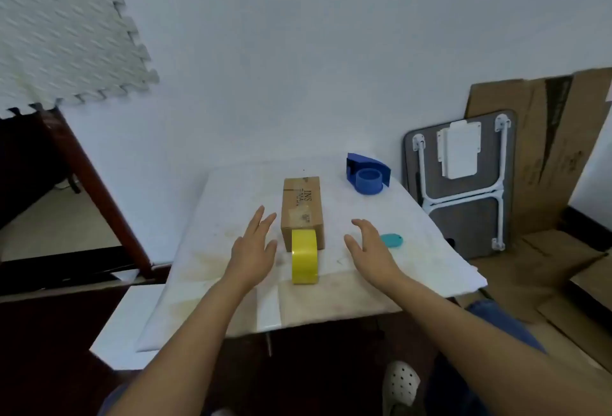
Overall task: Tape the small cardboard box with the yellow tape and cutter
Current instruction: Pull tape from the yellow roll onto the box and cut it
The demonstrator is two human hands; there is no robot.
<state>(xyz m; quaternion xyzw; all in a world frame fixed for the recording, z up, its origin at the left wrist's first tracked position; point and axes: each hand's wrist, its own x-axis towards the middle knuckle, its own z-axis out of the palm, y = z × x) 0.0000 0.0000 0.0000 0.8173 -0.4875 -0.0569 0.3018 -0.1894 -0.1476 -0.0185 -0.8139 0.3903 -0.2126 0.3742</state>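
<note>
A small brown cardboard box (302,207) lies lengthwise in the middle of the white table (231,217). A roll of yellow tape (304,256) stands on edge against the box's near end. A small teal cutter (391,240) lies to the right of the box. My left hand (255,247) hovers open just left of the tape and box, fingers apart, touching nothing. My right hand (367,245) hovers open to the right of the tape, close beside the teal cutter, holding nothing.
A blue tape dispenser (367,173) stands at the table's far right corner. A folded grey table (463,184) and flattened cardboard (543,151) lean against the wall on the right. A dark wooden frame (99,190) stands to the left. The table's near edge is below my forearms.
</note>
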